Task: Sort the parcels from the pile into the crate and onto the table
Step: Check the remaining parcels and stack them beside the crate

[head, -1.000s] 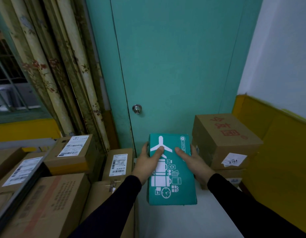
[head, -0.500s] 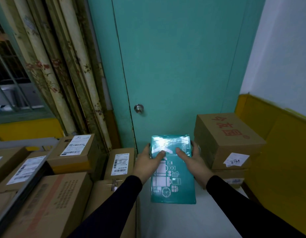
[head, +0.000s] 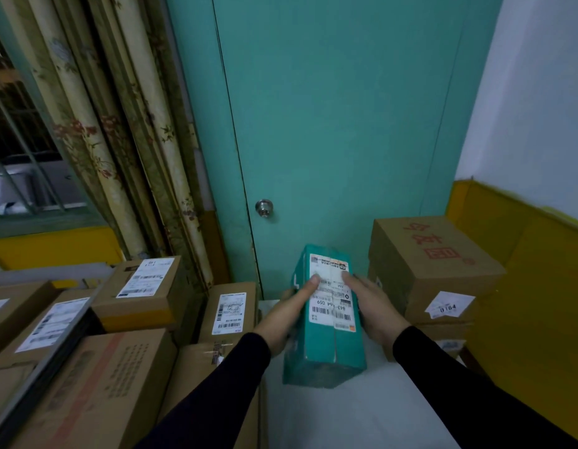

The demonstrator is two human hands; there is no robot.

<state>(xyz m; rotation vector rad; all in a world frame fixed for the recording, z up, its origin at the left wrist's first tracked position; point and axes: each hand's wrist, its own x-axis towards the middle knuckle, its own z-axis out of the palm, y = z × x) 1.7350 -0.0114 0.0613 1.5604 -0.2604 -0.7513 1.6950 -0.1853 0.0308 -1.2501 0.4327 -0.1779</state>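
Observation:
Both my hands hold a teal parcel (head: pixel 326 348) over the white table (head: pixel 346 416), in front of the teal door. Its white shipping label faces up. My left hand (head: pixel 287 314) grips its left side with the thumb lying on the label. My right hand (head: pixel 373 304) grips its right side, thumb also on the label. The parcel's near end is low, close to the table; whether it touches I cannot tell. No crate is in view.
Brown cardboard boxes (head: pixel 142 293) with labels are stacked on the left, one (head: pixel 231 314) right beside the table. Two stacked brown boxes (head: pixel 433 267) stand on the table's far right. A closed door (head: pixel 329 124) with a knob (head: pixel 264 207) is ahead, a yellow wall panel (head: pixel 534 286) on the right.
The parcel has been turned over between my hands: the side with the white aeroplane print faced up before, now the label side does. My hands stayed in about the same place.

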